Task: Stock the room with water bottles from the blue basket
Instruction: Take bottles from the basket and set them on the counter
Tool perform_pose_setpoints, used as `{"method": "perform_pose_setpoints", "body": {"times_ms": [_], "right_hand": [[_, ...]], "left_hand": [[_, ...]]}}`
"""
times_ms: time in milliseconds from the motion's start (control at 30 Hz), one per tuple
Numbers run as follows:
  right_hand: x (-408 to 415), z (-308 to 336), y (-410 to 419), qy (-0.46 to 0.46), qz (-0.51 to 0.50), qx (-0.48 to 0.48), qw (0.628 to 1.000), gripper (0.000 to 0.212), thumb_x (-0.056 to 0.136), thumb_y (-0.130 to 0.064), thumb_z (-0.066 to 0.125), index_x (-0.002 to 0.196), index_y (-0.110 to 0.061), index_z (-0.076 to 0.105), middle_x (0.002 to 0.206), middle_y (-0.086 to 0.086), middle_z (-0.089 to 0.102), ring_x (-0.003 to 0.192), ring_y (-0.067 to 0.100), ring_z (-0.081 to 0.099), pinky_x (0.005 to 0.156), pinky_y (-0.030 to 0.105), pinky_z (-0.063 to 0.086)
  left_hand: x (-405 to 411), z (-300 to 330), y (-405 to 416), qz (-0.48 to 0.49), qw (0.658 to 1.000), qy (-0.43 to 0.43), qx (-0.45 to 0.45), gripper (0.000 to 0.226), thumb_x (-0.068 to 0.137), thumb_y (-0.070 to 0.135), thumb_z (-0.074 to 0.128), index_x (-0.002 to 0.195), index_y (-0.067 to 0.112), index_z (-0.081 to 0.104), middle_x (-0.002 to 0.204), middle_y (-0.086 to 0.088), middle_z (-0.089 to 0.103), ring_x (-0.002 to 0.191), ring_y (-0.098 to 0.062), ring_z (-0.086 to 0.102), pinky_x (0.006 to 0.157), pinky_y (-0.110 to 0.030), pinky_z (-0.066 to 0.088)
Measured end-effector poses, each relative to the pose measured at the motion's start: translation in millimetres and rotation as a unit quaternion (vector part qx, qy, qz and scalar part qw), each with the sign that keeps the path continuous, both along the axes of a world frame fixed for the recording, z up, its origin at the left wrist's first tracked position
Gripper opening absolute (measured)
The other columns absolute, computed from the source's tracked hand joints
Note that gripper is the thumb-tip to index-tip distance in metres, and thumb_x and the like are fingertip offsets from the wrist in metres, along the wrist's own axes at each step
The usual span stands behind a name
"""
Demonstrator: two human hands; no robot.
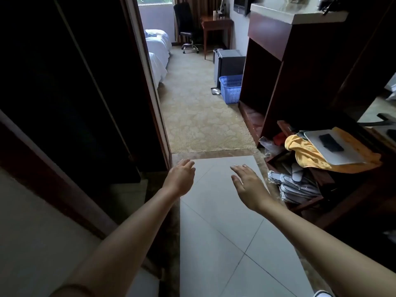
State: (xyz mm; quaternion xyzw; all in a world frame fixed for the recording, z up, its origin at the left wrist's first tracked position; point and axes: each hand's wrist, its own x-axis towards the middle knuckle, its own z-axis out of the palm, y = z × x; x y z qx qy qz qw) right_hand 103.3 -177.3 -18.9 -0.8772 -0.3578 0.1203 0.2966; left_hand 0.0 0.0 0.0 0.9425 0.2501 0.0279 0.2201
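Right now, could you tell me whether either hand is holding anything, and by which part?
Nothing is held. The left hand and right hand are both open and empty above the floor tiles; the blue basket stands ahead on the carpet.

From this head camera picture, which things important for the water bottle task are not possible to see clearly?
- Head view: inside of the blue basket is hidden by its own wall and distance; no bottles can be confirmed.
- Head view: small items on the desk are too small and blurred to identify.
- Head view: the counter top is cut off by the upper edge.
- Left hand and right hand are open, holding nothing.
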Motion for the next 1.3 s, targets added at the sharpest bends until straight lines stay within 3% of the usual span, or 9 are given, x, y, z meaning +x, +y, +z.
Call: {"method": "perform_pose_setpoints", "body": {"times_ms": [200, 533, 733, 1300], "right_hand": [[47, -19, 19, 0.011, -0.013, -0.028, 0.999, 0.042, 0.099, -0.026, 0.034, 0.141, -0.016, 0.038, 0.151, 0.001, 0.035, 0.145, 0.017, 0.018, 0.118, 0.033, 0.013], [208, -33, 88, 0.035, -0.023, -0.024, 0.999, 0.042, 0.098, -0.023, 0.036, 0.139, -0.014, 0.040, 0.149, 0.005, 0.038, 0.144, 0.020, 0.022, 0.118, 0.036, 0.015], [284, -32, 138, 0.039, -0.009, -0.023, 0.999, 0.043, 0.098, -0.023, 0.036, 0.140, -0.015, 0.040, 0.150, 0.004, 0.037, 0.144, 0.019, 0.021, 0.118, 0.038, 0.017], [521, -45, 339, 0.068, -0.031, -0.063, 0.995, 0.043, 0.098, -0.020, 0.036, 0.140, -0.009, 0.038, 0.149, 0.008, 0.037, 0.142, 0.022, 0.026, 0.118, 0.037, 0.017]], "left_hand": [[55, -21, 25, -0.006, 1.000, 0.020, -0.004, 0.041, 0.102, 0.021, 0.026, 0.133, 0.006, 0.048, 0.147, -0.008, 0.042, 0.133, -0.026, 0.041, 0.109, -0.037, 0.032], [209, -34, 96, 0.004, 0.999, 0.043, -0.007, 0.041, 0.102, 0.024, 0.028, 0.134, 0.008, 0.047, 0.146, -0.005, 0.042, 0.132, -0.025, 0.042, 0.109, -0.036, 0.029], [285, -37, 147, 0.010, 0.999, 0.044, -0.011, 0.040, 0.102, 0.024, 0.029, 0.132, 0.007, 0.049, 0.143, -0.006, 0.045, 0.127, -0.028, 0.046, 0.104, -0.036, 0.036], [525, -54, 385, 0.016, 0.998, 0.066, -0.012, 0.037, 0.100, 0.019, 0.035, 0.132, 0.004, 0.048, 0.142, -0.011, 0.045, 0.125, -0.030, 0.048, 0.103, -0.038, 0.039]]}}
